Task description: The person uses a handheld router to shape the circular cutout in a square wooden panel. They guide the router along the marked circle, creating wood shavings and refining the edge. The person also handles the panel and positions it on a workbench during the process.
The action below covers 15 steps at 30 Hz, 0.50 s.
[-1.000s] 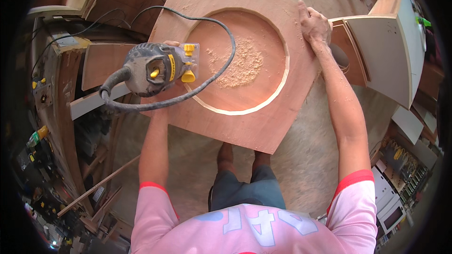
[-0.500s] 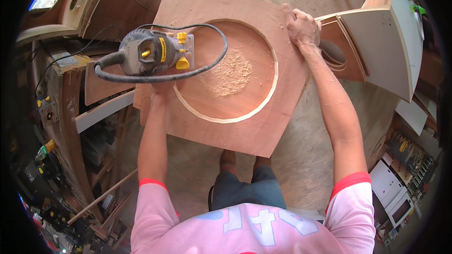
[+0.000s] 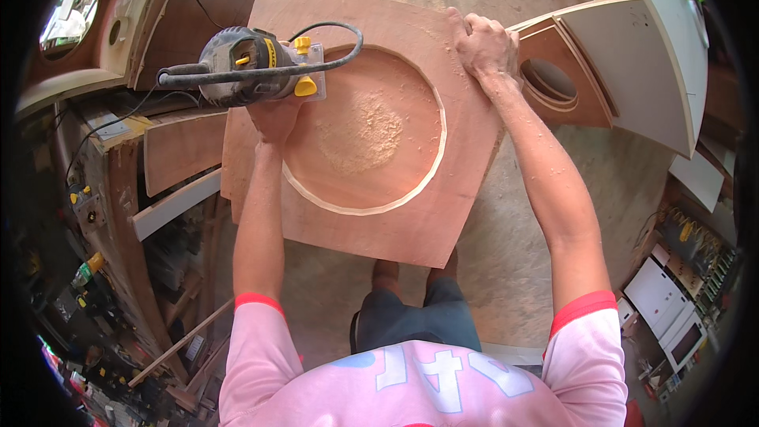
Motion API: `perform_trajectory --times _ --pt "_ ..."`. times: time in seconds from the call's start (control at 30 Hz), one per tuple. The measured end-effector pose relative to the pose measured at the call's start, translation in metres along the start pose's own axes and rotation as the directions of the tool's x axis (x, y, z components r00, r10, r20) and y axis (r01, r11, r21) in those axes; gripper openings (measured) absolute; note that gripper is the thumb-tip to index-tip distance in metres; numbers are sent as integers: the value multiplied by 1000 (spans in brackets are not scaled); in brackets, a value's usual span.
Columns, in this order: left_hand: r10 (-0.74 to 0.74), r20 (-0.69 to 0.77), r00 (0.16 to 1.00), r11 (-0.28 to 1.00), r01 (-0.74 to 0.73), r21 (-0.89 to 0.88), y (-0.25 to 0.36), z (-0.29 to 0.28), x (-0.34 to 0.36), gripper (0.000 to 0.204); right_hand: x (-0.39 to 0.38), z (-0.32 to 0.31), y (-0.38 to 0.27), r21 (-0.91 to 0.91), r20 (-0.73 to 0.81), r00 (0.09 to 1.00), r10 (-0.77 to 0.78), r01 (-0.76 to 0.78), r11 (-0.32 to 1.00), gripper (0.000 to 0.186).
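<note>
My left hand point(image 3: 273, 120) is closed around a dark grey trim router point(image 3: 237, 67), which lies on its side with its clear base and yellow knobs facing right. Most of that hand's fingers are behind the tool. The router is over the left rim of a round recess in a brown plywood panel point(image 3: 360, 241). A pale ring edges the recess, and wood shavings point(image 3: 364, 138) are heaped inside it. At the panel's far right edge my right hand point(image 3: 484, 47) is closed on the wood, fingers curled over the border.
The router's black cable point(image 3: 357, 35) loops over the panel. On the right stands a curved wooden box point(image 3: 672, 71) beside a board with a round hole point(image 3: 549, 79). A wooden rack point(image 3: 118, 166) with tools is on the left. Bare floor point(image 3: 506, 225) shows below the panel.
The panel has shifted left and slightly nearer, with my right hand moving left along with it. The router has turned a little and its cable loop has drawn up and in.
</note>
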<state>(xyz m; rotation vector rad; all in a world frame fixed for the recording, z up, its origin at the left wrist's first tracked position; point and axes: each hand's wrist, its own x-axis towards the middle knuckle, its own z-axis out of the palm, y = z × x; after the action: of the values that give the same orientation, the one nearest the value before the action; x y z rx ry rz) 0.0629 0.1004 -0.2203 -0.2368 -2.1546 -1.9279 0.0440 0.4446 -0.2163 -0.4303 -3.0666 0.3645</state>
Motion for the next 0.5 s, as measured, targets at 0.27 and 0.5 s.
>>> perform_trajectory --times 0.27,0.5 --pt "25 22 999 998 -26 55 -12 24 14 69 -1 -2 2 24 21 1000 -8 7 1000 61" --pt "-9 -3 1000 1000 9 -12 -6 52 16 69 -3 -2 1 42 -3 1000 -12 12 999 58"
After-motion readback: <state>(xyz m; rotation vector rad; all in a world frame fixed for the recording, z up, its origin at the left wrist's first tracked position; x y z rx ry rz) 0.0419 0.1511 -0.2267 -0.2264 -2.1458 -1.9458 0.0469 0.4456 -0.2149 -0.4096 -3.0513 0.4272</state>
